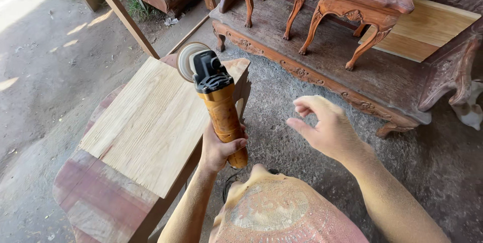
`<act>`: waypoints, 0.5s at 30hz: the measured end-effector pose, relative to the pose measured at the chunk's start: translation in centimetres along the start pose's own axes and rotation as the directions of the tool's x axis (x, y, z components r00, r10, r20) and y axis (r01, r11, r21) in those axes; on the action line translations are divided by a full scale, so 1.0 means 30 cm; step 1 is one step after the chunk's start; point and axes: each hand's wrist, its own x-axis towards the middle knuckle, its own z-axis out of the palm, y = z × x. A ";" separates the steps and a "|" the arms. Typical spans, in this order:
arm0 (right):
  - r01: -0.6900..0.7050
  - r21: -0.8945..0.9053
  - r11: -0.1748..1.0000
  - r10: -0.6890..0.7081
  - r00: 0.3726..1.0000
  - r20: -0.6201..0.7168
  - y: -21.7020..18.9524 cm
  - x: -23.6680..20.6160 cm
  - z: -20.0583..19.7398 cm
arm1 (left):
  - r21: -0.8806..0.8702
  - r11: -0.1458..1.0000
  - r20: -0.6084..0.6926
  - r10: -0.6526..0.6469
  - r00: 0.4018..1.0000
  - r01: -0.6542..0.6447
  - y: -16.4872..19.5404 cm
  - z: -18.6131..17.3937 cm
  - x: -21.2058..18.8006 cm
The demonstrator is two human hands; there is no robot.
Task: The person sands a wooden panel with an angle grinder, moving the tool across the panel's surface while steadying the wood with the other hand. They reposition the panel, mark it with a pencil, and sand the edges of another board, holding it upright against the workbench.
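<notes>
At frame centre the sander [220, 103] has an orange body, black head and pale tan disc. Left of it, the plank [151, 122] is pale yellow with fine straight grain, on a reddish-brown desk [100, 202]. The carved furniture [352, 16], upper right, is warm reddish brown.

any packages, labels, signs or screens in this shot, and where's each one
None show: no package, sign or screen, and no readable label.
The orange and black angle grinder in the left hand has no sticker visible on its dusty body.
The right hand is open and empty.
</notes>
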 end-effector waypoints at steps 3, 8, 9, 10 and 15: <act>-0.057 -0.082 0.995 0.051 0.996 -0.067 -0.050 0.002 0.014 | -0.036 0.999 0.010 -0.024 1.000 0.024 -0.007 -0.031 0.002; 0.055 -0.131 0.990 -0.078 0.982 -0.175 -0.077 0.009 0.053 | -0.093 0.995 0.023 -0.015 1.000 0.018 -0.013 -0.094 0.015; 0.096 -0.124 0.988 -0.120 0.971 -0.207 -0.080 0.005 0.057 | -0.100 0.995 0.022 -0.013 1.000 0.015 -0.012 -0.109 0.014; 0.072 -0.126 0.989 -0.103 0.962 -0.252 -0.081 0.001 0.059 | -0.107 0.994 0.018 -0.010 1.000 0.012 -0.011 -0.123 0.011; -0.025 -0.137 0.990 -0.022 0.943 -0.332 -0.079 -0.030 0.056 | -0.075 0.997 -0.007 -0.006 1.000 0.005 -0.001 -0.170 -0.001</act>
